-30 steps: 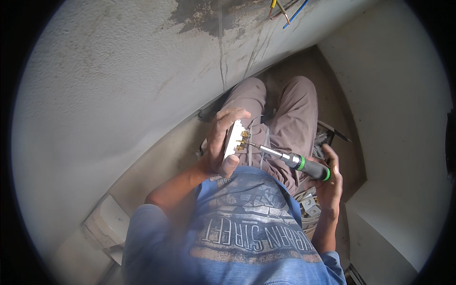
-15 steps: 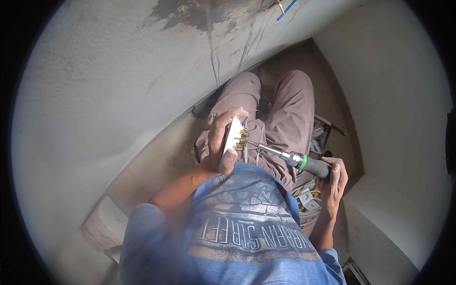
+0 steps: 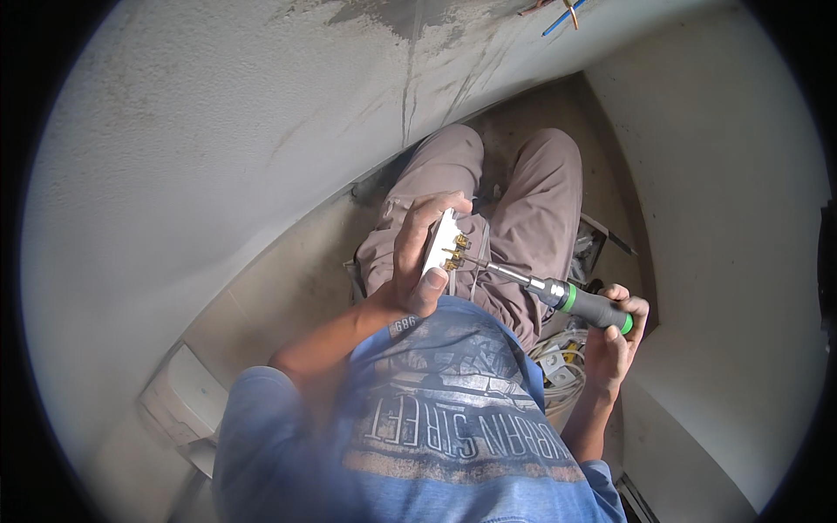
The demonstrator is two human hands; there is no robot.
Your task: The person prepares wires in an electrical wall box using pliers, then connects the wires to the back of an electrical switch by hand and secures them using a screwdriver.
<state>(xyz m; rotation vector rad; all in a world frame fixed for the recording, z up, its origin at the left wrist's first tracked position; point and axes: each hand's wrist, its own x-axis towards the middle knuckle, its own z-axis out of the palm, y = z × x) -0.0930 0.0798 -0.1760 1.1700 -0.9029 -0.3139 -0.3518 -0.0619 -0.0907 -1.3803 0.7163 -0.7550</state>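
Above my lap, my left hand grips a white electrical socket by its edges, thumb at the near end and fingers at the far end. Its brass terminals face right. A screwdriver with a black-and-green handle and a long metal shaft lies in my right hand, fingers and thumb around the rear of the handle. The screwdriver's tip meets the terminals; which screw it touches is too small to tell.
Bare blue and copper wires stick out of the stained wall ahead. On the floor to my right are a coil of pale cable, white socket parts and an open box. A white box-like object stands at left.
Both hands, with the socket and screwdriver, have shifted slightly right in the picture. My right fingers have loosened and moved around the handle, so its green end now shows.
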